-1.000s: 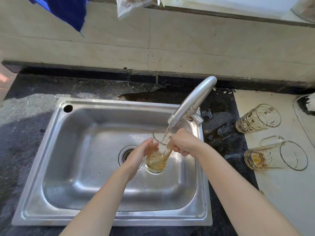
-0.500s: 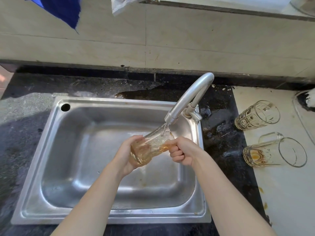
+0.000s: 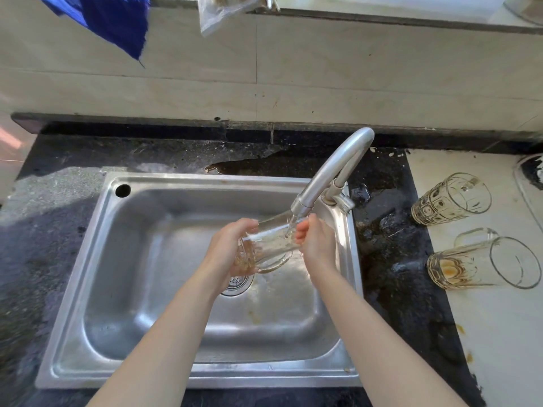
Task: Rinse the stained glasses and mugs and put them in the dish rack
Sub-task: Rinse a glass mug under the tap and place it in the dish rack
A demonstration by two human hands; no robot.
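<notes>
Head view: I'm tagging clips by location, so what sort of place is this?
Most likely a home kitchen: a stainless steel sink with a running faucet set in a dark stone countertop, a glass held under the water, and a stained mug lying to the sink's right.

Three glasses — held glass (image 3: 274, 245), faceted glass (image 3: 449, 199), smooth glass (image 3: 470, 267) — one sink (image 3: 141, 259), one faucet (image 3: 332, 171), one blue cloth (image 3: 111, 22)

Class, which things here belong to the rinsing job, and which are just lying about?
Job: clear drinking glass, gripped by left hand and right hand under the curved steel tap, over the steel sink; patterned stained glass and plain stained glass mug, lying on their sides.
Lying about: blue cloth; clear plastic bag.
</notes>
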